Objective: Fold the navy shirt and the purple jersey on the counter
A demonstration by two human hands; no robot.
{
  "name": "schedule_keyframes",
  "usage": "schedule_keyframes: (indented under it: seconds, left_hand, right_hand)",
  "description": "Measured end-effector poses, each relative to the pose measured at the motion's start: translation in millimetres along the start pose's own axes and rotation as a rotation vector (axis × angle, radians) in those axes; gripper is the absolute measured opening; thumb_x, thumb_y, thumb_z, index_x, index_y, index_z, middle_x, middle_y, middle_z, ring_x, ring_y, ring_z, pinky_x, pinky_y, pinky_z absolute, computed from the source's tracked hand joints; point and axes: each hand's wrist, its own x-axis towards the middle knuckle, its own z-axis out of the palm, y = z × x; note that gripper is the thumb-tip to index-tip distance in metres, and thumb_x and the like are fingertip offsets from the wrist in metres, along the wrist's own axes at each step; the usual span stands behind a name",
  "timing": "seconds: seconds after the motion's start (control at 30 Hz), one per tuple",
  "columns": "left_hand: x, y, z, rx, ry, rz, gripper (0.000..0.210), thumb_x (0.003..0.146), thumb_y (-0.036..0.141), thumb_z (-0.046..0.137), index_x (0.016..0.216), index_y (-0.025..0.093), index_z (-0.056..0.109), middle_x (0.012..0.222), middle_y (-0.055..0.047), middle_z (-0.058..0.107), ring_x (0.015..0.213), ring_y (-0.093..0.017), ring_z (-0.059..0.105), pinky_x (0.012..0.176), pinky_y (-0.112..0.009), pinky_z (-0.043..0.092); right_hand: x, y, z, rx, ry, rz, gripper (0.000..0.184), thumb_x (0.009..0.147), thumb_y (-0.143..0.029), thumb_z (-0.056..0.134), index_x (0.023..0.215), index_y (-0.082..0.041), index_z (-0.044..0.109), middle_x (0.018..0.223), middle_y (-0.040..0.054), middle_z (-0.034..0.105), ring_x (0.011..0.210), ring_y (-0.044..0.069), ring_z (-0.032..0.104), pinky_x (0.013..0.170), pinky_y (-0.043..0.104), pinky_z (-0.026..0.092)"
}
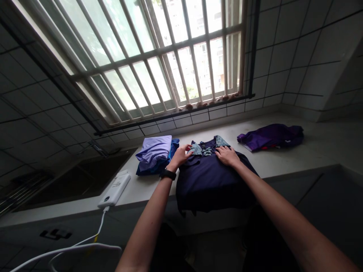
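Note:
A dark navy garment (215, 181) with blue-grey patterned fabric at its neck lies spread on the counter, its lower part hanging over the front edge. My left hand (183, 154), with a black band on the wrist, is at the upper left of the garment beside the patterned part. Its thumb and index finger are apart. On the upper right, my right hand (227, 155) rests on the cloth just below the patterned part, fingers stretched out. A folded pile of lilac and blue clothes (155, 153) sits to the left of my left hand.
A crumpled purple garment (270, 136) lies at the right on the pale counter (286, 162). At the left are a dark sink (85, 175) and a white power bank (115, 189) with a white cable (100, 223). Behind stands a barred window (159, 56).

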Motion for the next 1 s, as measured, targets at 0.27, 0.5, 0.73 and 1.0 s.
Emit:
schedule_keyframes:
  seconds: [0.27,0.5,0.73,1.0]
  left_hand:
    - [-16.2,-9.9,26.8,0.297,-0.241,-0.052,0.042,0.105,0.038,0.044,0.139,0.023,0.066,0.163,-0.008,0.05,0.151,-0.021,0.046,0.123,-0.033,0.037]
    - [-19.8,2.1,38.2,0.397,-0.084,-0.232,0.045,0.106,0.037,0.041,0.139,0.016,0.062,0.157,-0.017,0.055,0.145,-0.03,0.052,0.122,-0.048,0.037]
    - [-25.1,0.1,32.2,0.413,-0.085,-0.203,0.036,0.105,0.035,0.038,0.119,0.025,0.07,0.131,-0.01,0.071,0.125,-0.026,0.064,0.109,-0.042,0.047]
    - [4.4,-5.3,22.0,0.389,-0.077,-0.348,0.038,0.103,0.034,0.038,0.097,0.021,0.074,0.12,-0.012,0.074,0.114,-0.027,0.071,0.096,-0.036,0.054]
  right_hand:
    - [0.9,0.4,1.9,0.057,0.028,0.049,0.05,0.107,-0.037,0.036,0.147,-0.015,0.054,0.153,0.0162,0.058,0.14,0.031,0.05,0.122,0.051,0.029]
    - [-2.4,-1.2,-0.5,0.041,0.302,0.14,0.044,0.1,-0.023,0.035,0.135,-0.009,0.059,0.142,0.024,0.059,0.131,0.034,0.053,0.114,0.046,0.037]
    - [0.6,2.7,1.7,0.018,0.108,0.124,0.049,0.107,-0.037,0.031,0.133,-0.019,0.069,0.161,0.0121,0.051,0.15,0.03,0.041,0.12,0.046,0.037]
    - [24.3,-0.9,-4.2,-0.005,0.185,0.211,0.049,0.107,-0.036,0.037,0.11,-0.013,0.08,0.117,0.0239,0.077,0.123,0.036,0.064,0.106,0.049,0.046]
